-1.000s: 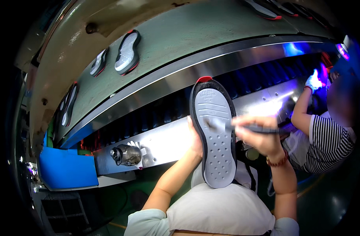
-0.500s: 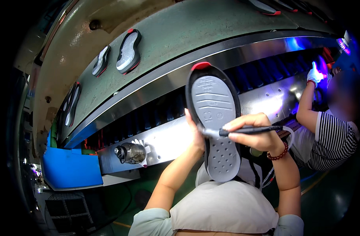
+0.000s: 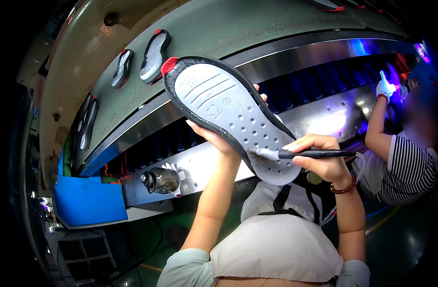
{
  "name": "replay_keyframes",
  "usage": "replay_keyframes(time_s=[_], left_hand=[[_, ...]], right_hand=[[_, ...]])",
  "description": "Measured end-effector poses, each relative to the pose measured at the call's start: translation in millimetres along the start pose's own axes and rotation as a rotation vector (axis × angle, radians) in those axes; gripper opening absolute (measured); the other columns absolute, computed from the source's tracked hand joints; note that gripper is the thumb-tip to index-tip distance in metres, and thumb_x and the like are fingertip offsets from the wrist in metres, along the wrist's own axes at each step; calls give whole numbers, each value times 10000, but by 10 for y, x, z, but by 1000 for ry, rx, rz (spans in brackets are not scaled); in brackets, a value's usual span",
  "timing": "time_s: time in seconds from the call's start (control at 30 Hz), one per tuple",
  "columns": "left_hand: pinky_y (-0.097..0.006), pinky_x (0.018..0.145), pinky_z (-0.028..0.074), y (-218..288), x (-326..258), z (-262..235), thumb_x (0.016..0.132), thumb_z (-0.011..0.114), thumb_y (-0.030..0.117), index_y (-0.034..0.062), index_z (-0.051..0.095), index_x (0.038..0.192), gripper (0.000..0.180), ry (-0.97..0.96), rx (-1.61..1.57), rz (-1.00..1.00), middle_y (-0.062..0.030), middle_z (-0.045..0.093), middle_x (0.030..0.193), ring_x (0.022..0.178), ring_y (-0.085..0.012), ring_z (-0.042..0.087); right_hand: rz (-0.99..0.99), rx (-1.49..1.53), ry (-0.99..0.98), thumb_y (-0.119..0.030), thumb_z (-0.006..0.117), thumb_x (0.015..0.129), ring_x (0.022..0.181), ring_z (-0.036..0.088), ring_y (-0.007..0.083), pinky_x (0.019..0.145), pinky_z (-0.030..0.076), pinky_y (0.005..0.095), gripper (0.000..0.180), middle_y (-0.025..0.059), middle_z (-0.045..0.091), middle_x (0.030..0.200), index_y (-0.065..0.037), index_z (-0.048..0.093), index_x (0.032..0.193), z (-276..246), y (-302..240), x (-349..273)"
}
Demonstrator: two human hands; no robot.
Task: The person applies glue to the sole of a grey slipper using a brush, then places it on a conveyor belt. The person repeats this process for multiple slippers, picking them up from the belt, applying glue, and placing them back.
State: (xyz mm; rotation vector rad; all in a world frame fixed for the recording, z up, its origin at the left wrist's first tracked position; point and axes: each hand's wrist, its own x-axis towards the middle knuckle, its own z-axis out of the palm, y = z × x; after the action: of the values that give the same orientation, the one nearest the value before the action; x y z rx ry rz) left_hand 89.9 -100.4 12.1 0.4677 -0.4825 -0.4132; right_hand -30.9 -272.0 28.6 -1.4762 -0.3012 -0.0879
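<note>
My left hand [image 3: 220,139] holds a shoe sole [image 3: 240,119] from beneath, its fingertips showing past the far edge. The sole has a grey inner face with small round dents, a black rim and a red tip pointing to the upper left. In my right hand [image 3: 326,167] is a brush [image 3: 336,153] with a black handle; a pale tube seems to trail from its back end. The bristles lie at the sole's near end, by its left rim. My fingers close around the handle near the bristles.
Beyond the metal ledge [image 3: 257,62], a green belt [image 3: 219,28] carries several soles [image 3: 155,56]. A dark bottle [image 3: 161,181] stands on the lower metal shelf [image 3: 199,162], near a blue box [image 3: 89,201]. At right sits a person in a striped shirt [image 3: 408,182], with a gloved hand [image 3: 385,87].
The sole has turned so its red tip swings to the left, and its face tilts. The brush has moved from the sole's middle to its near end. Belt soles have shifted slightly.
</note>
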Motion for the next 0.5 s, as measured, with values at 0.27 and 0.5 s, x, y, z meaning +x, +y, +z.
replay_keyframes(time_s=[0.27, 0.5], left_hand=[[-461, 867, 406, 121, 75, 33, 623, 282, 824, 27, 211, 1316, 1058, -10, 56, 40, -274, 338, 1245, 1042, -395, 450], [-473, 873, 396, 167, 67, 63, 632, 245, 823, 28, 209, 1316, 1050, 52, 76, -33, -281, 331, 1253, 1053, -412, 440]], right_hand=[[129, 251, 13, 41, 644, 661, 839, 596, 189, 781, 452, 294, 152, 142, 628, 883, 17, 619, 809, -58, 38, -104], [15, 425, -135, 38, 660, 663, 832, 588, 187, 779, 446, 296, 170, 130, 622, 879, 20, 627, 828, -166, 117, -169]])
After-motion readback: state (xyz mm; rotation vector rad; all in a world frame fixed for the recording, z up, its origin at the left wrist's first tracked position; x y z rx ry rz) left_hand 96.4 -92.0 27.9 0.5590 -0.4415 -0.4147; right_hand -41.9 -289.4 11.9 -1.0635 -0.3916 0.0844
